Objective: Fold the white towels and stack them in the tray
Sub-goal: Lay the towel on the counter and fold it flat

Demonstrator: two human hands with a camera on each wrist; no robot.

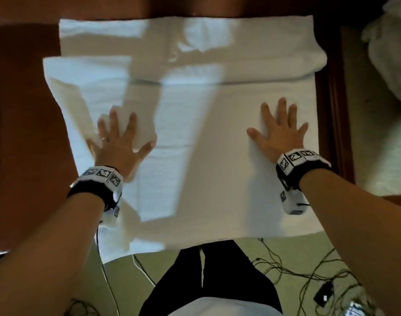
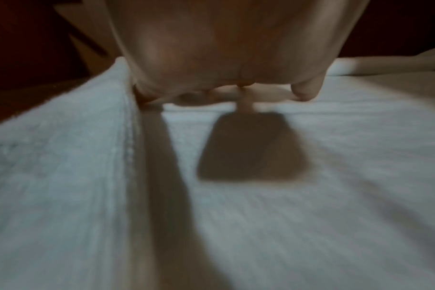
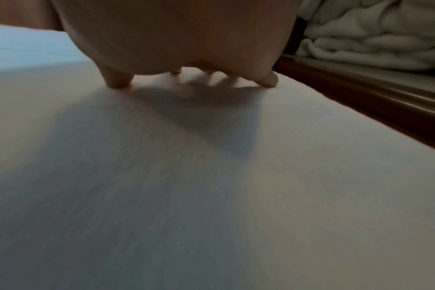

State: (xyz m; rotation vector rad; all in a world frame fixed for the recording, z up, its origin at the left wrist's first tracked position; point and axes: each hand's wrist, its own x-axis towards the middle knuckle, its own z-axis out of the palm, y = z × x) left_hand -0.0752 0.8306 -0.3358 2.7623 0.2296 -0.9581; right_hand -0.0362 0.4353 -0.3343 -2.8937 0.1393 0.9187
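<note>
A large white towel point(image 1: 195, 137) lies spread over the brown table, its near edge hanging past the table's front. Its far part is doubled over into a thick band point(image 1: 240, 55). My left hand point(image 1: 117, 137) presses flat on the towel's left side, fingers spread, beside a folded-in flap point(image 1: 81, 87). My right hand point(image 1: 279, 131) lies flat on the right side with fingers spread. The left wrist view shows the left hand point(image 2: 224, 64) down on the towel point(image 2: 311, 176). The right wrist view shows the right hand point(image 3: 186, 49) on the smooth cloth point(image 3: 211, 196). No tray is in view.
A heap of crumpled white towels point(image 1: 390, 53) lies at the right, past the table's dark wooden edge point(image 1: 331, 110); the same heap point(image 3: 375, 33) fills the right wrist view's corner. Bare brown table point(image 1: 24, 133) lies to the left. Cables point(image 1: 308, 270) trail on the floor by my legs.
</note>
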